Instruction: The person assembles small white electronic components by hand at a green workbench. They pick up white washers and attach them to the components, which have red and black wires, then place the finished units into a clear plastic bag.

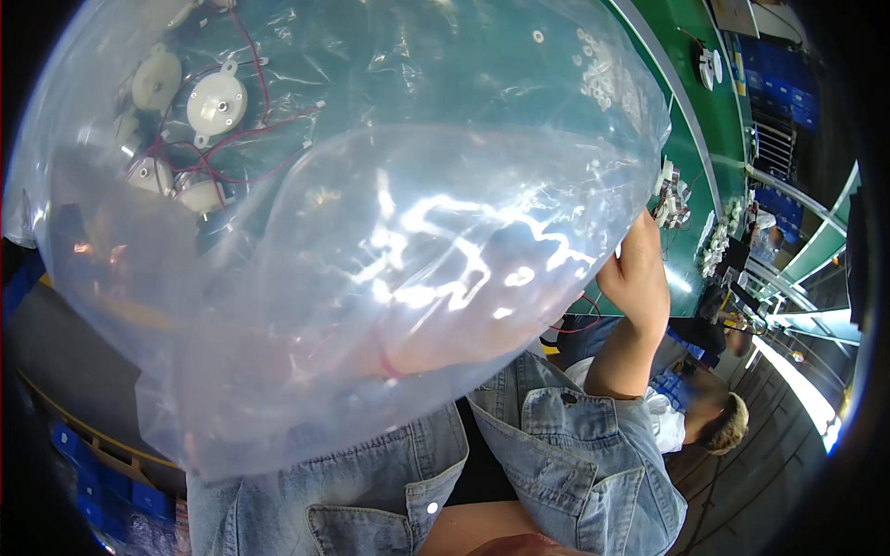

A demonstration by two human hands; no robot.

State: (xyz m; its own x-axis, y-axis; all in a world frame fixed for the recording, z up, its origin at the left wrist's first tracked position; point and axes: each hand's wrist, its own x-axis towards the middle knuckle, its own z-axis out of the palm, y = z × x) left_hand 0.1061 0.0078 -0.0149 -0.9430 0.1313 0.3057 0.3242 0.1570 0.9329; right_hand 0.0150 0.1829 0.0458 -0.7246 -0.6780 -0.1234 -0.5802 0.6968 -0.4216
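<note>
clear plastic bag (306, 278) held open by right hand (635, 269).

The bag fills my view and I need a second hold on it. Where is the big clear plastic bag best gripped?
Probably at its loose lower edge, coming up from below near the denim jacket. The clear plastic bag is ballooned taut across its middle, leaving nothing to pinch, while the lower film hangs crumpled. The right hand already grips the right edge; the left hand shows dimly through the film.
</note>
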